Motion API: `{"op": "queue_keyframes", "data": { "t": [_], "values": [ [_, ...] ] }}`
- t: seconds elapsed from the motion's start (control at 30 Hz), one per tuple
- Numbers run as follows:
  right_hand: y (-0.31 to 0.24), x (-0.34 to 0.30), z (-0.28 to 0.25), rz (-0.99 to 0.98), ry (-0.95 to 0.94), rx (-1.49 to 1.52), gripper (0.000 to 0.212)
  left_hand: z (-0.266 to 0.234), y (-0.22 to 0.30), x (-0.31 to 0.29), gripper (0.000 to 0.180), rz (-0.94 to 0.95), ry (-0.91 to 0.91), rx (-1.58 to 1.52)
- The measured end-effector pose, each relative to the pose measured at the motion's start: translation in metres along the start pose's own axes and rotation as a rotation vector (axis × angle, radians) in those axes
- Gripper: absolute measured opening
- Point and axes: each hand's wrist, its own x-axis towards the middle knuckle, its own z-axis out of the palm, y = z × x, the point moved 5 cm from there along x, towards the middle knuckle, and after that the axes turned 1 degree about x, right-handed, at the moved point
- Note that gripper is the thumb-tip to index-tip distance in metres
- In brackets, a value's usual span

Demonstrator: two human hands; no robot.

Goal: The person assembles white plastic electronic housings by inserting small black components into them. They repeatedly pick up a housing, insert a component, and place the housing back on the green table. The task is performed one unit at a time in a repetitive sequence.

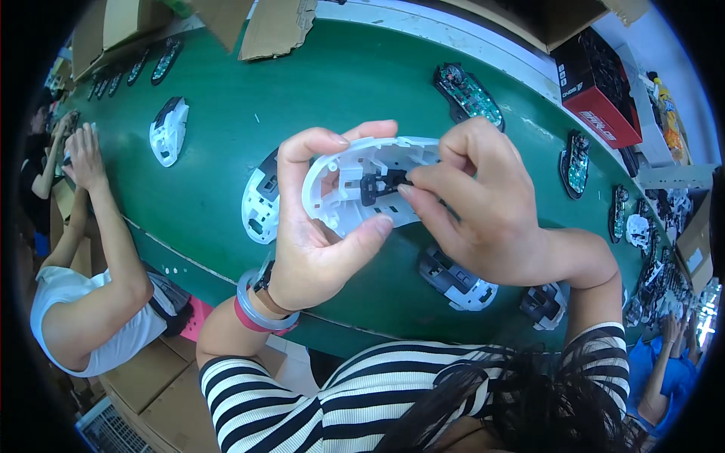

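My left hand (317, 219) grips a white plastic mouse shell (351, 208) by its rounded end, thumb on the near edge and fingers around the far side. The hollow inside of the shell faces up toward me. A small black plastic part (377, 186) sits inside it, and my right hand (479, 200) pinches that part's right end between thumb and forefinger. Behind my left hand lies a white and black mouse shell (260, 200) on the table. Another black and white shell (457, 279) rests below my right hand.
The green table (340, 83) carries a shell (168, 132) at left and circuit-board bases (470, 94) along the far and right sides. A red and black box (600, 98) of black parts stands far right. At left, a co-worker's arm (106, 204) reaches over the table.
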Motion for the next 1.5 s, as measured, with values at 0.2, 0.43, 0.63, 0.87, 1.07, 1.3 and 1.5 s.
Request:
{"op": "queue_keyframes", "data": {
  "t": [0.2,0.43,0.63,0.87,1.07,1.3,1.5],
  "values": [
    [-0.005,0.001,0.017,-0.149,0.008,-0.191,0.011,-0.005,-0.002,-0.004,0.053,-0.064,0.189,0.073],
    [-0.007,-0.004,0.025,-0.174,0.016,-0.233,0.013,-0.01,-0.006,-0.006,0.047,-0.037,0.2,0.147],
    [0.004,0.002,0.013,-0.108,0.141,0.179,0.042,-0.012,0.0,-0.006,0.046,0.011,0.237,0.135],
    [0.022,0.004,0.027,0.378,-0.278,0.594,0.048,-0.009,0.0,-0.004,0.06,-0.132,0.239,0.096],
    [0.019,0.011,0.024,0.248,-0.251,0.496,0.047,-0.01,0.001,-0.004,0.07,-0.309,0.189,-0.001],
    [0.006,0.024,0.014,-0.064,-0.362,0.204,0.048,-0.012,-0.007,-0.013,0.053,-0.353,0.266,-0.083],
    [-0.016,0.024,0.019,-0.374,-0.37,-0.326,0.035,-0.02,0.002,-0.018,0.041,-0.174,0.313,0.054]
  ]
}}
